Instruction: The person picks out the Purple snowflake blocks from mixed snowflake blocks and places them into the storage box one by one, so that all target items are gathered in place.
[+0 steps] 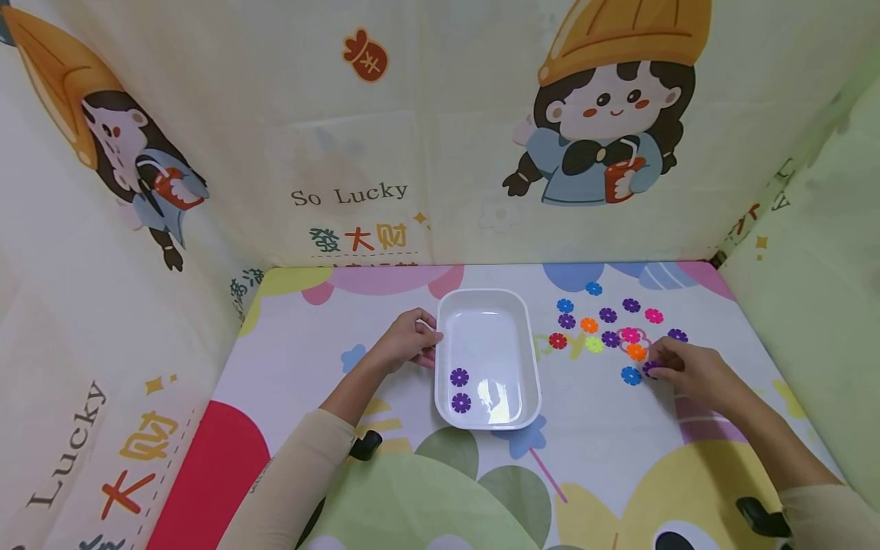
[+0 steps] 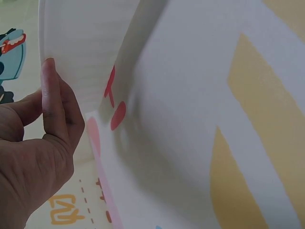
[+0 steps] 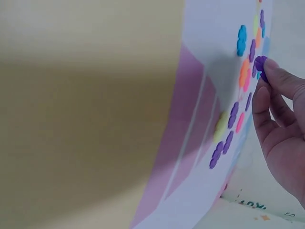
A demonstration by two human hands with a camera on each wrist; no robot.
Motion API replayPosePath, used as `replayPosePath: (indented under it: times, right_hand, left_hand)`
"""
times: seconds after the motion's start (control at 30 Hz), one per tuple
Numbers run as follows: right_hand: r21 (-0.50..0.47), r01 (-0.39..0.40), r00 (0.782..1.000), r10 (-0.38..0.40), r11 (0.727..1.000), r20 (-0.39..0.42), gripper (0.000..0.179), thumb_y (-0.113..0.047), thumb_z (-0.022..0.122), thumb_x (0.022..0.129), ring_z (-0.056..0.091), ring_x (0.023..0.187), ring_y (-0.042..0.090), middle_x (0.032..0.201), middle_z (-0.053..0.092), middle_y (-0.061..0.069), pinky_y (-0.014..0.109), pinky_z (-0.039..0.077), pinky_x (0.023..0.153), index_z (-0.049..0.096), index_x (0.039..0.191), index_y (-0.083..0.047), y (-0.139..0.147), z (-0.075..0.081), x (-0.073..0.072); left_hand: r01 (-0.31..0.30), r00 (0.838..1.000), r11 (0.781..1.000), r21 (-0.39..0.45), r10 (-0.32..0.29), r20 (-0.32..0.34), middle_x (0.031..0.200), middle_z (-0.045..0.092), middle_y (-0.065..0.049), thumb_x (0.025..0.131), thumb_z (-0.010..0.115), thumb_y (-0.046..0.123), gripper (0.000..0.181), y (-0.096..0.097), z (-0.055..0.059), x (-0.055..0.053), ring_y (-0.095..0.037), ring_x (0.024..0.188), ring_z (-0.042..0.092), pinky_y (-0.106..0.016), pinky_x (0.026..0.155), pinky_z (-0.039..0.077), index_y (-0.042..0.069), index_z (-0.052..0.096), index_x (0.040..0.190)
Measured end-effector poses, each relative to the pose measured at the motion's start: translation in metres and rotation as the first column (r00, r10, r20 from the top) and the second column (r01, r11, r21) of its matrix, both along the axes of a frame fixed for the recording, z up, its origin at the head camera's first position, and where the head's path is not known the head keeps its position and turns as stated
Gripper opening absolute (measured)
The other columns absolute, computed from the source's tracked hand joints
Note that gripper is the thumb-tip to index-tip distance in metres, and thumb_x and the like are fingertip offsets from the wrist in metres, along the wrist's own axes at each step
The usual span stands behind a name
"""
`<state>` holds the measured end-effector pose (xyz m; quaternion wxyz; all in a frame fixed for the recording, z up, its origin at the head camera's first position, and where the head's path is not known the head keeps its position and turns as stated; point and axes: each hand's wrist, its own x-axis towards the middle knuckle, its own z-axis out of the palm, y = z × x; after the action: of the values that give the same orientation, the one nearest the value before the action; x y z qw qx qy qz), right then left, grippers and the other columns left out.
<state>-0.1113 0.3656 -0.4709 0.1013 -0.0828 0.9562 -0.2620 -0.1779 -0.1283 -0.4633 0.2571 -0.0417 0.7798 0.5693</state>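
Observation:
A white rectangular tray [image 1: 486,301] stands near the middle of the table. Two purple flower-shaped discs [image 1: 461,389] lie inside it, at its near left. My left hand [image 1: 407,338] holds the tray by its left rim, thumb at the edge and fingers against the outer wall [image 2: 81,52]. To the right, my right hand [image 1: 703,376] pinches a purple flower-shaped disc [image 3: 261,67] between thumb and fingers, just beside the scattered ones. A blue disc [image 1: 630,375] and an orange disc [image 1: 635,351] lie closest to these fingertips.
Several more flower discs in purple, pink, red, blue, orange and yellow-green [image 1: 594,344] lie spread right of the tray. A patterned cloth [image 1: 385,412] covers the table. Printed fabric walls [image 1: 454,153] rise behind and at both sides.

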Motion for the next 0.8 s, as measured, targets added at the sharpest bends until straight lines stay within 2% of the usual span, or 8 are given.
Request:
replayPosePath:
  times: [0.1, 0.33, 0.43, 0.8]
  right_hand:
    - [-0.006, -0.001, 1.000, 0.001, 1.000, -0.006, 0.021, -0.009, 0.080, 0.089, 0.064, 0.089, 0.022, 0.096, 0.072, 0.004, 0.015, 0.060, 0.068, 0.065, 0.105, -0.012, -0.006, 0.003, -0.004]
    - [-0.037, -0.030, 0.999, 0.029, 0.999, -0.019, 0.019, -0.007, 0.077, 0.092, 0.066, 0.094, 0.024, 0.100, 0.072, 0.005, 0.019, 0.064, 0.074, 0.065, 0.106, -0.012, -0.022, 0.013, -0.011]
    - [-0.038, -0.042, 0.999, 0.041, 0.998, -0.030, 0.019, -0.008, 0.076, 0.093, 0.065, 0.094, 0.023, 0.099, 0.071, 0.004, 0.016, 0.062, 0.075, 0.065, 0.107, -0.013, -0.030, 0.016, -0.015]
    - [-0.095, -0.148, 0.986, 0.139, 0.985, -0.087, 0.017, -0.007, 0.075, 0.094, 0.064, 0.090, 0.019, 0.099, 0.072, 0.003, 0.011, 0.058, 0.073, 0.067, 0.108, -0.013, -0.061, 0.028, -0.035]
  left_hand:
    - [0.001, 1.000, 1.000, 0.003, -0.001, 0.001, 0.092, 0.066, -0.014, 0.098, 0.070, 0.009, 0.029, 0.000, 0.000, 0.000, -0.020, 0.063, 0.070, -0.036, 0.059, 0.067, 0.004, 0.052, 0.121]
    - [0.001, 1.000, 1.000, 0.000, -0.001, 0.000, 0.091, 0.066, -0.014, 0.098, 0.071, 0.009, 0.030, 0.000, 0.000, 0.000, -0.020, 0.062, 0.070, -0.038, 0.060, 0.067, 0.004, 0.052, 0.121]
    - [0.002, 1.000, 1.000, 0.001, -0.002, 0.000, 0.091, 0.066, -0.013, 0.098, 0.071, 0.009, 0.030, 0.000, 0.000, 0.000, -0.020, 0.062, 0.070, -0.038, 0.061, 0.067, 0.004, 0.052, 0.121]
    - [0.002, 1.000, 1.000, -0.018, -0.002, -0.004, 0.091, 0.067, -0.014, 0.098, 0.070, 0.010, 0.030, 0.001, 0.000, 0.000, -0.020, 0.062, 0.071, -0.037, 0.060, 0.067, 0.004, 0.053, 0.122]
